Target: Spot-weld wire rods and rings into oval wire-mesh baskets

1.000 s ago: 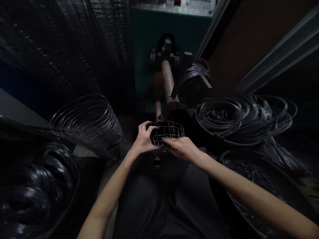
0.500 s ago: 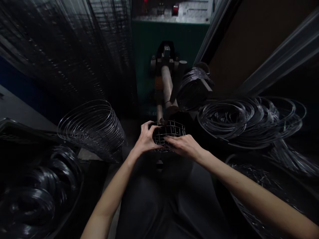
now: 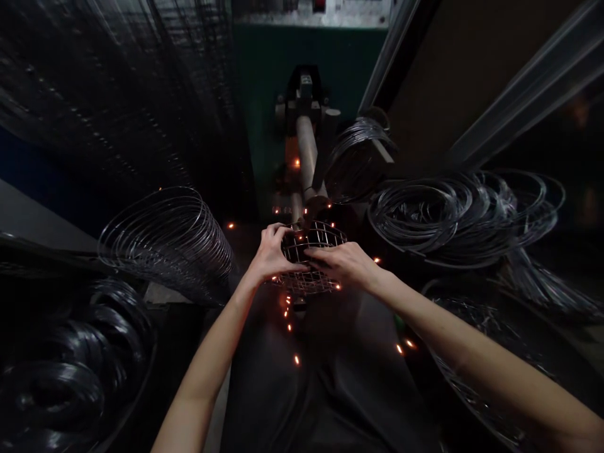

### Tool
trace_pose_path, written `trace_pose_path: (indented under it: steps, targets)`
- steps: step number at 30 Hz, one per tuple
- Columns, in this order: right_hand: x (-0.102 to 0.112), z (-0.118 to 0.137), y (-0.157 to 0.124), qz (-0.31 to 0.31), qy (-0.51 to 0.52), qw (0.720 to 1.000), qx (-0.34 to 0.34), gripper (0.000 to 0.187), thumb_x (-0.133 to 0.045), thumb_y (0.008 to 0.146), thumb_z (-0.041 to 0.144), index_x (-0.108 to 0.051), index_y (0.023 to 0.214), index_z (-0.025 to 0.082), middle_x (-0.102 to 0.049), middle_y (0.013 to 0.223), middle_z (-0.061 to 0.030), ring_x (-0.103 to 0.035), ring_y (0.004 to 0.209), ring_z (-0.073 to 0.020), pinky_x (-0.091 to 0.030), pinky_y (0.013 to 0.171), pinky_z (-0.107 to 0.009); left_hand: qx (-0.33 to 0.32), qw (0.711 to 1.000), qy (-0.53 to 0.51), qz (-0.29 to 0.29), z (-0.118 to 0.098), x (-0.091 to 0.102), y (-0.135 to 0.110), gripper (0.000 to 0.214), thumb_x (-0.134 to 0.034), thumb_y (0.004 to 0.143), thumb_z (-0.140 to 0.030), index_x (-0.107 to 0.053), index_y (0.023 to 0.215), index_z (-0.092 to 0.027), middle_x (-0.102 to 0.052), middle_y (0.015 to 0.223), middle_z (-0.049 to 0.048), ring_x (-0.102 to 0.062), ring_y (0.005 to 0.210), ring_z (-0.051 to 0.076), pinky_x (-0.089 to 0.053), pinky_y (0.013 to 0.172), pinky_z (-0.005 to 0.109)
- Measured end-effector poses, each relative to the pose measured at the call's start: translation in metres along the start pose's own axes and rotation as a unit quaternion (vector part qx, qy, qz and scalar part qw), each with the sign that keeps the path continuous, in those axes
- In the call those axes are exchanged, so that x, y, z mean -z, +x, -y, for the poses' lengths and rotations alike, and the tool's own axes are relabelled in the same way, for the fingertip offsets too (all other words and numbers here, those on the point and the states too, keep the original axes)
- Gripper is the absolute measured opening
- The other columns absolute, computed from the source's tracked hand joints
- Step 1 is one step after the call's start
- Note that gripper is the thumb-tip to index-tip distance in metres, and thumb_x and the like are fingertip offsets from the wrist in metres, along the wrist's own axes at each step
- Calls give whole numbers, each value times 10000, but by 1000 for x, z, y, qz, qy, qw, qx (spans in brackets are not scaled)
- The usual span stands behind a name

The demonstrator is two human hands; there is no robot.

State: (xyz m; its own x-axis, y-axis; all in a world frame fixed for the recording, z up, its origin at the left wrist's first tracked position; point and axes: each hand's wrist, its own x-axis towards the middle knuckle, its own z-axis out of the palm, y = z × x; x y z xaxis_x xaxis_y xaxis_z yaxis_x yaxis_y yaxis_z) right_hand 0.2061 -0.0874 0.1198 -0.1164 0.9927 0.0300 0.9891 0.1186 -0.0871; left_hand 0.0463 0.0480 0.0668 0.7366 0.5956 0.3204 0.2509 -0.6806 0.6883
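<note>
A wire basket (image 3: 325, 236) amid orange sparks (image 3: 287, 300), held between left hand (image 3: 270, 255) and right hand (image 3: 352, 264).
Left fingers curl half open, gripping its left side; right fingers, nearly straight and close together, hold its right, apparently steadying it against the machine's metal arm (image 3: 307, 148) just beyond them.

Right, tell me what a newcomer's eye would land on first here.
Bright orange sparks stand out first, scattered in the dark around the wire basket at the centre and over the dark clothing below it. Next come the left grip and right grip on that basket, under a metal bar. Shiny wire coils sit to the left, with tangled wire loops to the right.
</note>
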Motion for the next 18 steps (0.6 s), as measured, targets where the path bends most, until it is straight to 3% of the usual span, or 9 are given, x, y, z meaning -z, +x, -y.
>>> trace_pose_path:
  steps: [7,18]
  targets:
    - [2,-3,4,-5,-13,1000,-21,315,-532,920,284,-629,1220,283,-700,1134,-6,-701,889,-196,-475,609,-251,1,1000,16,3,-4,5,8,776,-908,434,-381,-530,1092,-219,-441,1213,91,-425,1183,314,-397,1024,492]
    - [-8,-3,-5,-26,4,1000,-14,336,-537,907,234,-634,1223,296,-709,1117,-11,-699,871,-185,-468,611,-239,5,1000,4,7,-1,0,2,797,-909,417,-420,-531,1085,-205,-447,1214,96,-431,1182,312,-407,1014,481]
